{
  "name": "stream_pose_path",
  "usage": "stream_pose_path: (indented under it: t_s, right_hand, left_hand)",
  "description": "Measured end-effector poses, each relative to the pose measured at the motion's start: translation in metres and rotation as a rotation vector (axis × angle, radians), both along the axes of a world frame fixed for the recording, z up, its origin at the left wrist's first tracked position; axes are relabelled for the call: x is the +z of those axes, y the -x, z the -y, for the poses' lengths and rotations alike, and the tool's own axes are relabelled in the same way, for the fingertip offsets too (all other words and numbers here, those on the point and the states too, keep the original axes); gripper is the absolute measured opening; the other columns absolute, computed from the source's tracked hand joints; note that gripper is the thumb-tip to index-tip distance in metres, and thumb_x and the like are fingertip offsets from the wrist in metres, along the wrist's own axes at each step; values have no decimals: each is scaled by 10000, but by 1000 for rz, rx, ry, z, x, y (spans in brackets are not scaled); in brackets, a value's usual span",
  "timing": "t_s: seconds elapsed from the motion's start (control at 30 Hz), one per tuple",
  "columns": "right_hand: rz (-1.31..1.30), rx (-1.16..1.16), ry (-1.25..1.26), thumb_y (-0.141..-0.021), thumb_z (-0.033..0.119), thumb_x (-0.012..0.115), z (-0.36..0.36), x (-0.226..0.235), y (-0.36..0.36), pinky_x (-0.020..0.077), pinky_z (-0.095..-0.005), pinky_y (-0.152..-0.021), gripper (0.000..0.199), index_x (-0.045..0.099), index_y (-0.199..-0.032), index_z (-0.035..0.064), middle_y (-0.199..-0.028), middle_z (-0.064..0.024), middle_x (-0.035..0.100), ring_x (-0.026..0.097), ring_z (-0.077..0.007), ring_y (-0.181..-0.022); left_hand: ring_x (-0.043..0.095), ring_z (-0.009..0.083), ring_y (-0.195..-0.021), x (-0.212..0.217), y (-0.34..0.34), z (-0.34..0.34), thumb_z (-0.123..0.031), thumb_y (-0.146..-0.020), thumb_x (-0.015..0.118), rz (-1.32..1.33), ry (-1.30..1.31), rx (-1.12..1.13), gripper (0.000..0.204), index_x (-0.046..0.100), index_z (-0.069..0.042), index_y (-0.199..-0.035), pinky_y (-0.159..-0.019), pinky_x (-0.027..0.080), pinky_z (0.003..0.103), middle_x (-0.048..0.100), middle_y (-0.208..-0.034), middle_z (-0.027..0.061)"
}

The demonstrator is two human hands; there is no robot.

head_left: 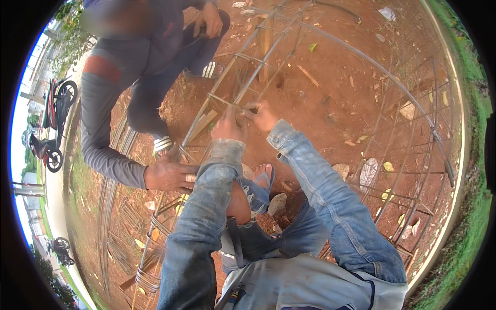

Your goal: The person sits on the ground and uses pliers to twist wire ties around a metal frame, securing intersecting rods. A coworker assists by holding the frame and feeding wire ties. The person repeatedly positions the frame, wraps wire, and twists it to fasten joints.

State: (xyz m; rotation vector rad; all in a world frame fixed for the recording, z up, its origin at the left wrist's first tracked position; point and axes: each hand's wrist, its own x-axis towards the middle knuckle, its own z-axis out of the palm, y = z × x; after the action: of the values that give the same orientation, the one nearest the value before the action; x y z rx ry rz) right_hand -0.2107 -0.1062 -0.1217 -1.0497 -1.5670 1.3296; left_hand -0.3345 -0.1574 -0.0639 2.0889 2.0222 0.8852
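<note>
A long rebar cage (251, 77), made of steel bars with square stirrups, runs from the top of the view down toward the lower left. My left hand (230, 127) is closed at one of its bars, by a stirrup corner. Close beside it, my right hand (262, 117) has thumb and fingers pinched together, nearly touching the left. What lies between the fingers of either hand is too small or hidden to make out. A co-worker's hand (170, 174) rests on the cage to the left of my left forearm.
The co-worker, in a grey sleeve (106, 155), crouches at upper left. Wooden pieces (264, 46) stand under the cage. A mesh of thin bars (408, 155) lies right; loose bars (111, 201) lie left on red soil. Motorcycles (54, 124) stand beyond at far left.
</note>
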Motion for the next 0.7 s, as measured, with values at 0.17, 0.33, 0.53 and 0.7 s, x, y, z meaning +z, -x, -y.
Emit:
stream_pose_path:
  t_s: [0.17, 0.33, 0.53, 0.7]
  right_hand:
    - [350, -296, -233, -770, 135, 622, 36, 23, 7, 480, -372, -683, 150, 673, -864, 30, -788, -176, 640, 622, -326, -733]
    - [302, -449, -359, -749, 85, 614, 53, 26, 4, 477, -389, -635, 99, 661, -810, 24, -760, -179, 618, 604, -344, -701]
    - [463, -386, -482, -742, 98, 595, 58, 28, -3, 484, -409, -663, 99, 628, -808, 32, -806, -139, 621, 604, -319, -774]
    - [923, 83, -1009, -682, 138, 592, 23, 79, -14, 475, -378, -688, 124, 622, -783, 72, -879, -62, 605, 586, -258, -839]
  left_hand:
    - [614, 366, -748, 10, -4, 1, -167, -809, 524, 152, 136, 169, 157, 542, -129, -960, -641, 477, 456, 650, -831, 133]
    - [626, 329, -812, 8, -1, -2, -184, -820, 564, 419, 74, 172, 206, 545, -88, -1001, -718, 473, 403, 656, -871, 140]
    - [617, 314, -883, 11, -5, -7, -180, -785, 624, 489, 106, 301, 276, 544, -74, -1027, -766, 465, 399, 652, -915, 149]
    - [610, 333, -895, -1, -1, -12, -170, -772, 640, 502, 100, 287, 301, 534, -71, -1036, -769, 464, 406, 648, -922, 157]
